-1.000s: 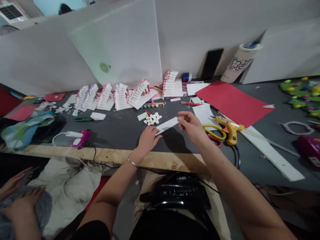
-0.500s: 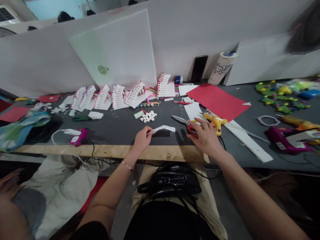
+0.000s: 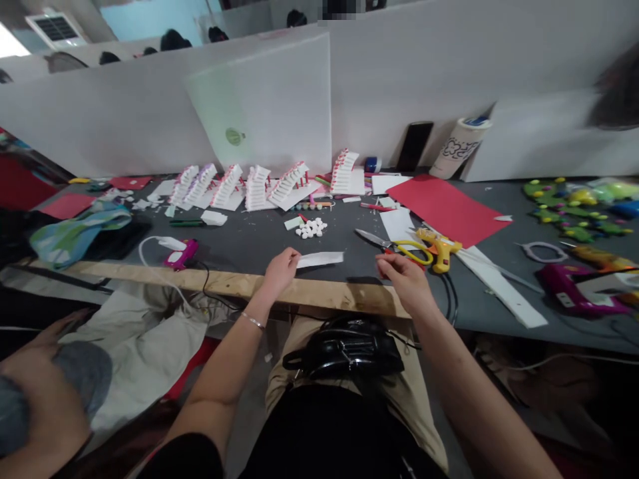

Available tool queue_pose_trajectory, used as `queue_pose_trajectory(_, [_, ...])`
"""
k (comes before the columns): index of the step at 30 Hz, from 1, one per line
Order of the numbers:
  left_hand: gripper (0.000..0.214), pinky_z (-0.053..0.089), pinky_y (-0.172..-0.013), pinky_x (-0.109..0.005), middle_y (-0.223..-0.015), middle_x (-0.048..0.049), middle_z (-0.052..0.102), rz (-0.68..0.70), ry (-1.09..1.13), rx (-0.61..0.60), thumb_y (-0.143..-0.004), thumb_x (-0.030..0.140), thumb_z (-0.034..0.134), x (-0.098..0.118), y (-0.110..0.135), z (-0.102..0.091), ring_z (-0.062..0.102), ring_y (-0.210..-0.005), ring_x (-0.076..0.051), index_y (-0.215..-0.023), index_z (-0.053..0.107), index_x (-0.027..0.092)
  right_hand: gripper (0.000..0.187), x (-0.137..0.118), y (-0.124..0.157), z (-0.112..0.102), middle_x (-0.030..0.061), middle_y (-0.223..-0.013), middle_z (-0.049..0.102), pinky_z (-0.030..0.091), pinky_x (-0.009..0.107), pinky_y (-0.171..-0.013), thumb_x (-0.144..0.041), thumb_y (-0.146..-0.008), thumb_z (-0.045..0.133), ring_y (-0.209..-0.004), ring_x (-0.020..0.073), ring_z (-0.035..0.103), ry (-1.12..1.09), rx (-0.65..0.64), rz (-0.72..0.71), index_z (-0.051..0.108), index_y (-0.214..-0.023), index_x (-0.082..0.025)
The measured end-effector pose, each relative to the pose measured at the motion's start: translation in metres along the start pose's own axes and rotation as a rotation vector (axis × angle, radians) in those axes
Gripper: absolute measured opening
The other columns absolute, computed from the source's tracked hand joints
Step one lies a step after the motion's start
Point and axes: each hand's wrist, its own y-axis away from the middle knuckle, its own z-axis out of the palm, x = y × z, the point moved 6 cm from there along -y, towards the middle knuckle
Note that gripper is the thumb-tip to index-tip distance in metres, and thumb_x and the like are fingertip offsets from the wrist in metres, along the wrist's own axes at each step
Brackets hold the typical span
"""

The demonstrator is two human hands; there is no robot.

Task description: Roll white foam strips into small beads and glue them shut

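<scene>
Left hand (image 3: 283, 271) pinches a white strip (image 3: 320, 259) over the near tabletop (image 3: 249, 246); right hand (image 3: 403, 274) half-curls by scissors (image 3: 388, 245), its grip unclear. Strip-handling seems in hand, calling for a steady hold.

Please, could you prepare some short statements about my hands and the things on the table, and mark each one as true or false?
1. The left hand holds one end of a white strip. True.
2. The right hand holds the other end of the white strip. False: it is apart from the strip, close to the scissors.
3. A pile of small white pieces lies on the table beyond the strip. True.
4. The phone lies flat on the red sheet. False: it is propped up at the back of the table.
5. The glue gun nearest the right hand is blue. False: it is yellow.
6. A patterned bottle is to the right of the phone. True.
</scene>
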Motion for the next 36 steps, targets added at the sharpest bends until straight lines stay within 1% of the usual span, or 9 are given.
queue_pose_trajectory(2, [0.017,0.045,-0.086,-0.039,-0.101,-0.0117,0.070,0.011,-0.084,0.065,-0.090,0.020,0.050,0.000,-0.006,-0.006,0.061,-0.098,-0.027,-0.090,0.068,0.018,0.044,0.004,0.003,-0.026,0.0006,-0.057,0.058,0.043,0.030,-0.057,-0.063,-0.077,0.061,-0.054,0.0150,0.052,0.121,0.087,0.021,0.060,-0.070,-0.019])
queue_pose_trajectory(4, [0.015,0.040,-0.093,-0.044,-0.112,-0.0138,0.067,0.054,-0.164,0.178,-0.089,0.020,0.054,0.005,-0.006,-0.012,0.057,-0.110,-0.031,-0.092,0.069,0.019,0.044,0.001,0.001,-0.047,0.0019,-0.056,0.057,0.040,0.030,-0.057,-0.059,-0.084,0.055,-0.055,0.0163,0.051,0.370,0.135,-0.017,0.056,-0.063,-0.020])
queue_pose_trajectory(7, [0.013,0.039,-0.093,-0.043,-0.110,-0.0100,0.069,0.159,-0.245,0.288,-0.090,0.023,0.055,0.019,-0.001,-0.012,0.057,-0.108,-0.029,-0.090,0.068,0.020,0.026,-0.010,-0.012,-0.058,0.0101,-0.082,0.067,0.044,0.034,-0.068,-0.038,-0.092,0.047,-0.079,0.0247,0.060,0.917,0.103,-0.196,0.064,-0.086,-0.019])
queue_pose_trajectory(9, [0.016,0.040,-0.090,-0.040,-0.101,-0.0075,0.071,0.223,-0.229,0.251,-0.092,0.026,0.054,0.031,0.001,-0.001,0.059,-0.101,-0.026,-0.084,0.067,0.021,0.023,-0.010,-0.026,-0.053,0.0155,-0.099,0.068,0.044,0.038,-0.078,-0.025,-0.088,0.050,-0.096,0.0297,0.059,1.192,0.007,-0.274,0.061,-0.105,-0.016])
queue_pose_trajectory(11, [0.019,0.041,-0.087,-0.039,-0.096,-0.0070,0.071,0.272,-0.203,0.185,-0.093,0.028,0.053,0.043,-0.001,0.014,0.059,-0.097,-0.025,-0.081,0.066,0.020,0.027,-0.005,-0.039,-0.046,0.0186,-0.101,0.067,0.043,0.040,-0.081,-0.018,-0.084,0.051,-0.099,0.0320,0.058,1.329,-0.073,-0.282,0.058,-0.109,-0.013])
queue_pose_trajectory(16, [0.023,0.045,-0.088,-0.036,-0.095,-0.0082,0.071,0.298,0.028,0.052,-0.095,0.024,0.047,0.075,-0.027,0.051,0.062,-0.096,-0.023,-0.086,0.067,0.019,0.024,-0.002,-0.057,-0.037,0.0182,-0.099,0.065,0.042,0.036,-0.075,-0.016,-0.080,0.054,-0.091,0.0300,0.061,1.340,-0.116,-0.284,0.055,-0.104,-0.013])
queue_pose_trajectory(22, [0.024,0.049,-0.090,-0.034,-0.108,-0.0129,0.071,0.092,0.366,-0.067,-0.094,0.030,0.052,0.093,-0.069,0.080,0.066,-0.098,-0.023,-0.105,0.066,0.014,0.021,-0.003,-0.043,-0.041,0.0125,-0.098,0.062,0.040,0.030,-0.064,-0.022,-0.081,0.054,-0.080,0.0243,0.060,1.211,-0.073,-0.342,0.050,-0.101,-0.017])
queue_pose_trajectory(30, [0.036,0.050,-0.085,-0.032,-0.105,-0.0142,0.071,-0.014,0.465,-0.026,-0.095,0.041,0.050,0.101,-0.094,0.104,0.068,-0.094,-0.022,-0.117,0.058,0.013,0.015,-0.004,-0.038,-0.046,0.0100,-0.093,0.059,0.035,0.031,-0.058,-0.024,-0.081,0.054,-0.075,0.0231,0.056,1.062,0.079,-0.362,0.052,-0.095,-0.019])
queue_pose_trajectory(36, [0.027,0.047,-0.066,-0.024,-0.082,-0.0052,0.070,-0.035,0.628,-0.042,-0.094,0.041,0.051,0.111,-0.102,0.108,0.063,-0.066,-0.013,-0.083,0.058,0.018,0.015,-0.006,-0.046,-0.048,0.0104,-0.096,0.058,0.036,0.031,-0.060,-0.024,-0.081,0.053,-0.081,0.0248,0.056,0.989,0.101,-0.371,0.053,-0.095,-0.020])
